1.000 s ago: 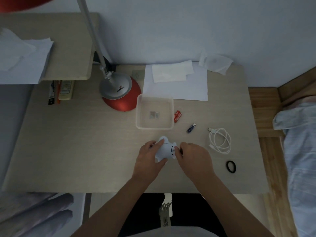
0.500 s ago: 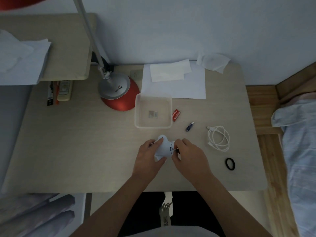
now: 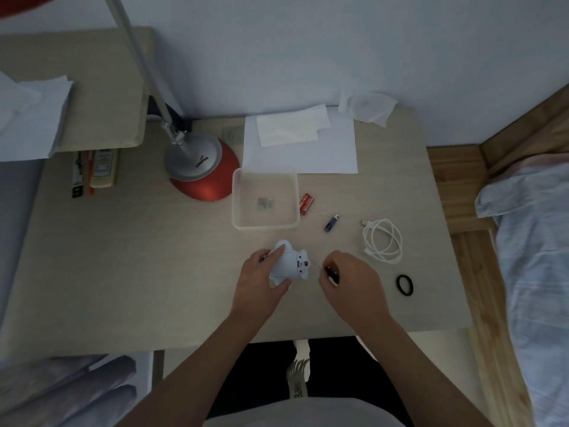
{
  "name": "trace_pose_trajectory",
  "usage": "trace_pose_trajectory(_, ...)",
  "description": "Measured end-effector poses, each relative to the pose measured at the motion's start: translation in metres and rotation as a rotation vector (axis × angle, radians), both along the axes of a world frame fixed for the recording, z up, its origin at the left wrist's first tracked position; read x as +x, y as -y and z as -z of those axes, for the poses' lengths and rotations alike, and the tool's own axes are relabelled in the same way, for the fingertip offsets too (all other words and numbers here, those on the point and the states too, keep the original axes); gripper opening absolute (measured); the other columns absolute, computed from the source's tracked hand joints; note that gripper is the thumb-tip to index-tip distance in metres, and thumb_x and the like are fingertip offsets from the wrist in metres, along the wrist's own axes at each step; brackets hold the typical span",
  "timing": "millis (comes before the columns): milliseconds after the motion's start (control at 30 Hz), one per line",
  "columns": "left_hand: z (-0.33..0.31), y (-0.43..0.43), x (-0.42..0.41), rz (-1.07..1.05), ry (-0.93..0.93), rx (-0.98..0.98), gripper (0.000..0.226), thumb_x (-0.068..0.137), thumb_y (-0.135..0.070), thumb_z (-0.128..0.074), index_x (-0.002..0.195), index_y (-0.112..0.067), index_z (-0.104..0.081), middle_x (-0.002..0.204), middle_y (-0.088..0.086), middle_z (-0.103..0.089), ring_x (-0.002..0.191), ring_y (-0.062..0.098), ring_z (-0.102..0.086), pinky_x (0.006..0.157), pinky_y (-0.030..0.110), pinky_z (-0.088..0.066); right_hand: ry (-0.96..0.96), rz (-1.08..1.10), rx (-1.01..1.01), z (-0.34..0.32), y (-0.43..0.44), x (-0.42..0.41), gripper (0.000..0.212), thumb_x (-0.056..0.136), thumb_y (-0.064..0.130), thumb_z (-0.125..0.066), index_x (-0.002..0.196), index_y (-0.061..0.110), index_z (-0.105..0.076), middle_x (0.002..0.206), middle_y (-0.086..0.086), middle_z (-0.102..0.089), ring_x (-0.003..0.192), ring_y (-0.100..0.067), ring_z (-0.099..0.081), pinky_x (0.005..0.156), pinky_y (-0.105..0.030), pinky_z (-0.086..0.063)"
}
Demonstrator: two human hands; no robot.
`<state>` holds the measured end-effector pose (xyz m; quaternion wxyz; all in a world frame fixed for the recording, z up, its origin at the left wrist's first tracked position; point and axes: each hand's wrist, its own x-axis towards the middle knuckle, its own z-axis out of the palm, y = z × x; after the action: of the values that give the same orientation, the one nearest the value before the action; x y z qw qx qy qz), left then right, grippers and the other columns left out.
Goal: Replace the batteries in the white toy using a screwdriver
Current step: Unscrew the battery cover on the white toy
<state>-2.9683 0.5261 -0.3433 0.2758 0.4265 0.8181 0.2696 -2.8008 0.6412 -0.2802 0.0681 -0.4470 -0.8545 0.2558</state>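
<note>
The white toy (image 3: pixel 289 264) lies on the desk near its front, with a small open slot on its right side. My left hand (image 3: pixel 261 283) grips the toy from the left. My right hand (image 3: pixel 349 282) sits just right of it, pinching a small dark-handled screwdriver (image 3: pixel 331 274) whose thin shaft points left at the slot. A red battery (image 3: pixel 306 204) and a blue battery (image 3: pixel 331 222) lie on the desk behind the toy.
A clear plastic tray (image 3: pixel 235 211) with small parts stands behind the toy. A red lamp base (image 3: pixel 209 172) is at the back left, white paper (image 3: pixel 326 149) at the back. A coiled white cable (image 3: pixel 383 240) and a black hair tie (image 3: pixel 404 285) lie to the right.
My right hand has drawn back to the right from the toy, and the screwdriver now shows between them. My left hand keeps its hold on the toy.
</note>
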Motion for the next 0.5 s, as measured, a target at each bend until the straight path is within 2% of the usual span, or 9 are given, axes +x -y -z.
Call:
trace_pose_trajectory(167, -0.002, -0.001, -0.002, 0.012, 0.009, -0.005, 0.072, 0.078, -0.029, -0.081, 0.143, -0.032, -0.05, 0.128, -0.001, -0.052, 0.114, 0.018, -0.051, 0.098, 0.034, -0.046, -0.034, 0.225, -0.093, 0.012, -0.002, 0.022, 0.012, 0.082, 0.022, -0.07, 0.08, 0.025, -0.058, 0.074, 0.01, -0.06, 0.071, -0.012, -0.054, 0.063, -0.027, -0.042)
trace_pose_trajectory(267, -0.002, 0.0, -0.002, 0.022, 0.009, -0.003, 0.07, 0.079, -0.029, -0.08, 0.142, -0.032, -0.05, 0.129, -0.002, -0.051, 0.115, 0.018, -0.051, 0.098, 0.035, -0.046, -0.098, 0.349, -0.167, 0.024, 0.0, 0.026, 0.013, 0.081, 0.018, -0.072, 0.081, 0.024, -0.061, 0.074, 0.013, -0.061, 0.066, -0.004, -0.055, 0.062, -0.022, -0.04)
trace_pose_trajectory(333, -0.002, 0.0, -0.002, 0.024, 0.009, 0.0, 0.069, 0.079, -0.029, -0.08, 0.142, -0.031, -0.05, 0.129, -0.002, -0.051, 0.115, 0.018, -0.051, 0.099, 0.035, -0.046, -0.082, 0.369, -0.186, 0.031, 0.002, 0.026, 0.013, 0.082, 0.018, -0.072, 0.081, 0.024, -0.061, 0.073, 0.013, -0.061, 0.064, -0.003, -0.054, 0.06, -0.021, -0.037)
trace_pose_trajectory(500, -0.004, -0.001, -0.002, 0.026, 0.008, 0.005, 0.069, 0.077, -0.028, -0.081, 0.14, -0.029, -0.053, 0.129, -0.002, -0.052, 0.115, 0.017, -0.052, 0.098, 0.035, -0.047, -0.007, 0.366, -0.183, 0.047, 0.004, 0.024, 0.013, 0.083, 0.021, -0.072, 0.081, 0.019, -0.06, 0.075, 0.007, -0.062, 0.066, -0.012, -0.054, 0.061, -0.026, -0.033)
